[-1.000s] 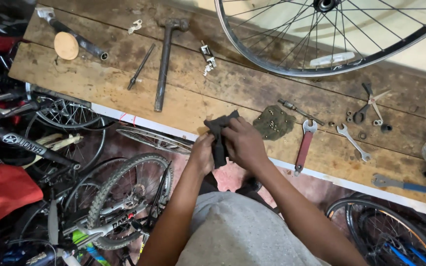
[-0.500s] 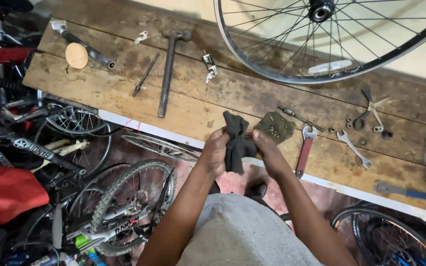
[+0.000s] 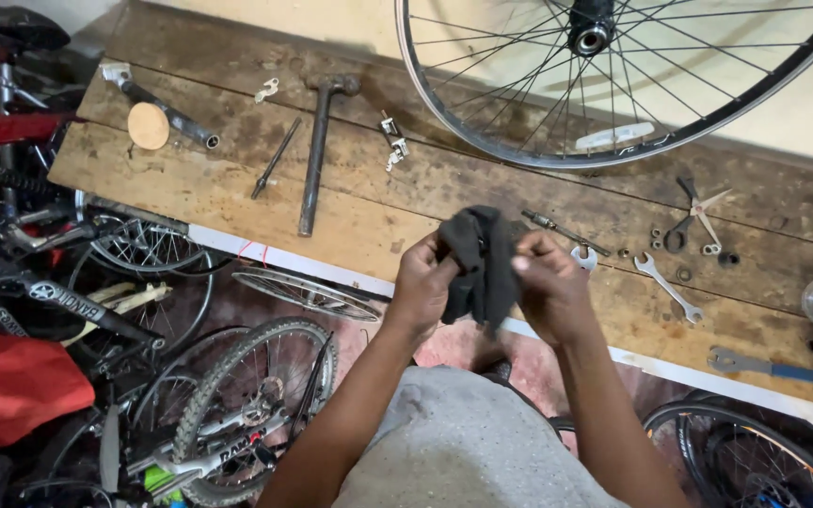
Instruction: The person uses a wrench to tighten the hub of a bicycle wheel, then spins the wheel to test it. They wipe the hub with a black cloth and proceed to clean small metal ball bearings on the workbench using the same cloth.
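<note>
- The left hand and the right hand were both closed on a dark cloth, one at each side of it, and they held it up in the air just in front of the near edge of the wooden workbench.
- The fingers of both hands were curled into the cloth, so it was bunched between them and its lower end hung down a little.
- If something was wrapped inside the cloth, I could not tell, because the folds hid it.
- On the workbench, well to the left of the cloth, a long hammer lay with its head at the far side.
- Just beside the hammer, on its left, lay a thin dark rod, and farther left a pipe with a round wooden disc near it.
- At the back of the workbench a spoked bicycle wheel leaned against the wall.
- To the right of the cloth, a silver wrench lay on the workbench, with scissors behind it.
- Near the right end of the workbench lay a blue-handled tool.
- Below the workbench, on the left, several bicycles stood close together.
</note>
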